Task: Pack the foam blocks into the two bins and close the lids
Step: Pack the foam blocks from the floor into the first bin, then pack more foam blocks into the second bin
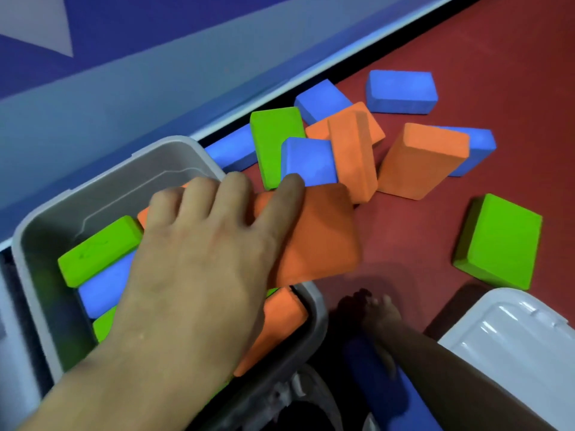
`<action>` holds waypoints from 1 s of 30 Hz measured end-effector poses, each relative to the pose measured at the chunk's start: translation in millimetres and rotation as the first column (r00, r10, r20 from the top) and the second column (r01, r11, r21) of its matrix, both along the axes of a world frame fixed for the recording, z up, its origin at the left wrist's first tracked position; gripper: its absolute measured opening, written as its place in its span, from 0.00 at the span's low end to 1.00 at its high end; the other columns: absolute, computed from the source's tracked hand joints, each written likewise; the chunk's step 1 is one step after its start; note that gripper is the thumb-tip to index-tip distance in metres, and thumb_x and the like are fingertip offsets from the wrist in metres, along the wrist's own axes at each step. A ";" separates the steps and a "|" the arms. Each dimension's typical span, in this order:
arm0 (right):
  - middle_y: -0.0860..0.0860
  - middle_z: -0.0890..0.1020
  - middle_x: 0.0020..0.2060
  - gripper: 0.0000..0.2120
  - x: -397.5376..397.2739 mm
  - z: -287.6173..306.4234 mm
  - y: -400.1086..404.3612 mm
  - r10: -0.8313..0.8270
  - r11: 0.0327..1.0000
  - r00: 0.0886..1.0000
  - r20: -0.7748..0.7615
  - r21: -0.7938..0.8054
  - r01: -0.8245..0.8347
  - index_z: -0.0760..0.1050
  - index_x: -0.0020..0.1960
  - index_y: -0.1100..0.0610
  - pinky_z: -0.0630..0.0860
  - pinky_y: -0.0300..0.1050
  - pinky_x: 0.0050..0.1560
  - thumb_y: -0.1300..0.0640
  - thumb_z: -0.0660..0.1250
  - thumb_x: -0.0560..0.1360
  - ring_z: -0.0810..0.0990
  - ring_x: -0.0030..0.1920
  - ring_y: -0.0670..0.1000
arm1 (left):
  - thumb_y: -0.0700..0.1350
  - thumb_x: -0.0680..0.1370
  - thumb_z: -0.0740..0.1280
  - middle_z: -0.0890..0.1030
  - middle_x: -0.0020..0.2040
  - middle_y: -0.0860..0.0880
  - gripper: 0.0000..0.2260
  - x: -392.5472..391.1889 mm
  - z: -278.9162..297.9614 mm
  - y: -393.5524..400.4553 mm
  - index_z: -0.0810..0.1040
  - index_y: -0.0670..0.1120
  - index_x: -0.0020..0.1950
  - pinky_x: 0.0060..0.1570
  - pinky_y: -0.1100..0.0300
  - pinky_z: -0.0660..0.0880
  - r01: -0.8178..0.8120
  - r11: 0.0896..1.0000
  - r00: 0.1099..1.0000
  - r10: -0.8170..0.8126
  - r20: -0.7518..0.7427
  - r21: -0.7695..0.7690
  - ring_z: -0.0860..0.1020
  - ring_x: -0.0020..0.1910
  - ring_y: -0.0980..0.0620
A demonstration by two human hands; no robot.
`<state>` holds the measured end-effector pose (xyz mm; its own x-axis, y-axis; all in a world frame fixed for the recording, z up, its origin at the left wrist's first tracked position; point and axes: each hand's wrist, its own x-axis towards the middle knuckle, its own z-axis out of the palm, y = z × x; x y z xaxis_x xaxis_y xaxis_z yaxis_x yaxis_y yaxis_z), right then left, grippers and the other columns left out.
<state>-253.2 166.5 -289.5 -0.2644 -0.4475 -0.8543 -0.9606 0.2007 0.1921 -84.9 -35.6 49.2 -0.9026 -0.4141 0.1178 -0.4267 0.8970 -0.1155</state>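
A rectangular orange foam block [314, 234], matte and fine-grained with rounded corners, is gripped by the left hand [199, 250]; the fingers are spread and curled over its far edge, with the thumb side hidden. The block is held tilted across the near right rim of a grey plastic bin [102, 188], a smooth tub with rounded corners. Inside the bin, a green block [99, 250], a blue block [105, 284] and another orange block [277, 325] are seen packed side by side, partly covered by the hand.

On the red, slightly textured floor [420, 244] beyond the bin, a loose heap of blocks [342, 144] in blue, green and orange is piled, some leaning on one another. A single green block [501, 244] lies apart to the right, and a single blue block [401, 91] lies farther back. A glossy white lid [516, 340] with moulded ridges is seen at the lower right.

The right hand [379, 315] lies in shadow low over the floor, beside the lid; whether it is open or closed cannot be told.
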 end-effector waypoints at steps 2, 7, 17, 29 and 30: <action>0.54 0.54 0.77 0.27 -1.2 16.5 6.1 -0.075 0.997 0.997 0.036 -0.010 0.075 0.57 0.77 0.53 0.54 0.59 0.71 0.51 0.58 0.81 0.51 0.76 0.58 | 0.43 0.55 0.80 0.76 0.47 0.39 0.43 12.7 1.9 -2.1 0.71 0.48 0.69 0.44 0.45 0.61 -0.040 0.999 0.999 0.039 0.014 0.028 0.73 0.44 0.36; 0.55 0.48 0.78 0.68 -15.1 110.7 -3.7 -0.230 0.973 0.947 0.225 0.073 0.219 0.44 0.79 0.58 0.52 0.47 0.75 0.29 0.75 0.54 0.50 0.77 0.56 | 0.43 0.51 0.80 0.76 0.45 0.39 0.43 55.6 4.6 -6.7 0.74 0.46 0.66 0.42 0.45 0.64 -0.070 0.996 0.995 0.066 0.070 0.054 0.73 0.41 0.36; 0.52 0.76 0.48 0.39 -18.6 376.6 -75.5 0.028 0.550 0.967 -0.253 -0.804 -0.226 0.72 0.56 0.54 0.72 0.54 0.45 0.39 0.73 0.48 0.78 0.51 0.59 | 0.40 0.52 0.74 0.77 0.52 0.37 0.40 206.8 27.7 -22.4 0.73 0.44 0.65 0.64 0.32 0.59 -0.478 0.877 0.870 0.480 -0.110 0.042 0.73 0.51 0.34; 0.50 0.75 0.54 0.42 336.3 367.3 -210.1 0.508 0.185 0.860 0.044 -0.981 -0.059 0.62 0.69 0.51 0.72 0.56 0.52 0.40 0.70 0.58 0.75 0.52 0.58 | 0.39 0.48 0.76 0.77 0.50 0.41 0.41 444.5 -10.5 -13.3 0.72 0.46 0.61 0.60 0.31 0.61 -0.840 0.540 0.541 0.841 0.015 0.050 0.72 0.54 0.32; 0.50 0.75 0.54 0.41 355.6 360.0 -211.7 0.532 0.178 0.845 0.045 -0.982 -0.060 0.63 0.69 0.51 0.72 0.55 0.51 0.41 0.70 0.59 0.75 0.51 0.58 | 0.40 0.47 0.77 0.77 0.49 0.41 0.41 455.1 -17.4 -11.5 0.72 0.46 0.61 0.61 0.29 0.58 -0.852 0.521 0.523 0.851 0.043 0.050 0.71 0.56 0.31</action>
